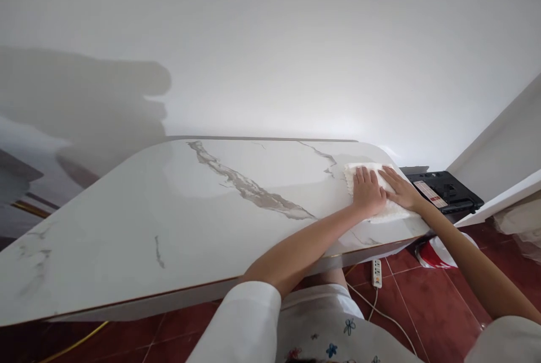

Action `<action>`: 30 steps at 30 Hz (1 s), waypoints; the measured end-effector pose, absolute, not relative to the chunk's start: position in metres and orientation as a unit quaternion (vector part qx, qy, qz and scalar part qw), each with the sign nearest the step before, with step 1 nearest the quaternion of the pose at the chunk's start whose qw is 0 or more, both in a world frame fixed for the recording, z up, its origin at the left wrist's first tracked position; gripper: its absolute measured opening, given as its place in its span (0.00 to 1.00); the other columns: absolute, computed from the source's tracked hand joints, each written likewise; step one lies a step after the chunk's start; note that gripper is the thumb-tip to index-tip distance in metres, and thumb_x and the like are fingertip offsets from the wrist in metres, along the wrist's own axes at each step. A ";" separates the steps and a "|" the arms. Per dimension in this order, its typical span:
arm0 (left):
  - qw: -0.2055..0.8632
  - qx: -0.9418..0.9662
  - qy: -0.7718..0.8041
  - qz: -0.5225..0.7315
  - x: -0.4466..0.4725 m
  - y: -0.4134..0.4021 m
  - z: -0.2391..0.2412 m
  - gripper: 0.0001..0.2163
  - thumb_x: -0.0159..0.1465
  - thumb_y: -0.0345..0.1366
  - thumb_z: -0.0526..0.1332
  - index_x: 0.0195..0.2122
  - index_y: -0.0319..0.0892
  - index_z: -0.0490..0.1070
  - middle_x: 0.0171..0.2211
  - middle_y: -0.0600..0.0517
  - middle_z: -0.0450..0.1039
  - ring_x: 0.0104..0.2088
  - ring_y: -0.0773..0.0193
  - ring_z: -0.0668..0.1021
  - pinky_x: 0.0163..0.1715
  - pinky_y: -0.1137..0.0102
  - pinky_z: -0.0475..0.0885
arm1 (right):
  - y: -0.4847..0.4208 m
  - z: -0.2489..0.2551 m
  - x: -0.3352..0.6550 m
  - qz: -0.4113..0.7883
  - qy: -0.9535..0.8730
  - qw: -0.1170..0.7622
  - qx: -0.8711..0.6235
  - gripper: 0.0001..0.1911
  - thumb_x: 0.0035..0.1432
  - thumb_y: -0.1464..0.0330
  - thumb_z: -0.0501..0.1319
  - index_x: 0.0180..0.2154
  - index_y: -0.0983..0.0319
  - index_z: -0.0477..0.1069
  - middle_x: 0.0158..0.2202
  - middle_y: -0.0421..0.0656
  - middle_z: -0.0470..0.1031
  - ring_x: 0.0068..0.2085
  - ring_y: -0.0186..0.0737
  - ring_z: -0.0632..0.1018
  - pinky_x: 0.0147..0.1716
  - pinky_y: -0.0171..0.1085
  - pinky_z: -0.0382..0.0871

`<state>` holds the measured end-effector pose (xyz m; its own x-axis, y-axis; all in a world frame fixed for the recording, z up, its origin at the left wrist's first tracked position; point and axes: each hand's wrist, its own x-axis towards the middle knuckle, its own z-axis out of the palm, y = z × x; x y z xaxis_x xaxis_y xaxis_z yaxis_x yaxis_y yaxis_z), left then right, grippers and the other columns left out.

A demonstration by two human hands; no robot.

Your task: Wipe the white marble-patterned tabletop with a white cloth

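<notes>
A white cloth [391, 213] with a textured, scalloped edge lies spread on the right end of a white marble-patterned tabletop [139, 205]. My left hand [368, 189] rests palm down on the cloth, fingers extended towards the wall. Beside it, my right hand [400, 189] also presses on the cloth, its fingers spread and pointing left. The two hands touch or nearly touch near the cloth's middle. Their palms hide part of the cloth.
A white wall [270, 47] rises behind the table. Past the table's right end sits a black device [450, 191] with a label. On the red tiled floor [426, 301] are a power strip [376, 274] with a cord and a red-and-white item [437, 255].
</notes>
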<state>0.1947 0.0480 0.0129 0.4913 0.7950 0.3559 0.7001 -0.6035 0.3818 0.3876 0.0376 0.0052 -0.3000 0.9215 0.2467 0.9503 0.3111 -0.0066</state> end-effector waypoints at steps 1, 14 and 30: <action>0.094 0.859 0.434 0.255 0.197 0.058 0.013 0.28 0.65 0.40 0.47 0.63 0.29 0.52 0.65 0.35 0.49 0.65 0.44 0.50 0.61 0.52 0.50 | 0.047 0.005 0.389 -0.072 -0.801 0.104 -0.585 0.36 0.62 0.50 0.48 0.66 0.55 0.43 0.68 0.44 0.43 0.66 0.53 0.48 0.61 0.55 0.51; 0.084 0.838 0.462 0.279 0.210 0.175 0.013 0.25 0.65 0.39 0.47 0.61 0.33 0.56 0.64 0.39 0.53 0.65 0.50 0.54 0.61 0.57 0.53 | 0.168 0.008 0.394 -0.082 -0.786 0.119 -0.600 0.35 0.62 0.48 0.46 0.65 0.55 0.48 0.67 0.46 0.50 0.66 0.52 0.52 0.61 0.55 0.52; 0.074 0.833 0.472 0.279 0.213 0.220 0.017 0.25 0.66 0.38 0.46 0.62 0.31 0.55 0.64 0.39 0.52 0.65 0.48 0.53 0.62 0.57 0.51 | 0.214 0.013 0.396 -0.050 -0.790 0.128 -0.598 0.38 0.61 0.45 0.43 0.65 0.57 0.48 0.67 0.45 0.47 0.66 0.50 0.49 0.63 0.53 0.47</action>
<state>0.2131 0.2204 0.0168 0.3982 0.8284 0.3940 0.7455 -0.5425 0.3872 0.3955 0.2137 0.0134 -0.2522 0.9317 0.2616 0.9573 0.2797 -0.0734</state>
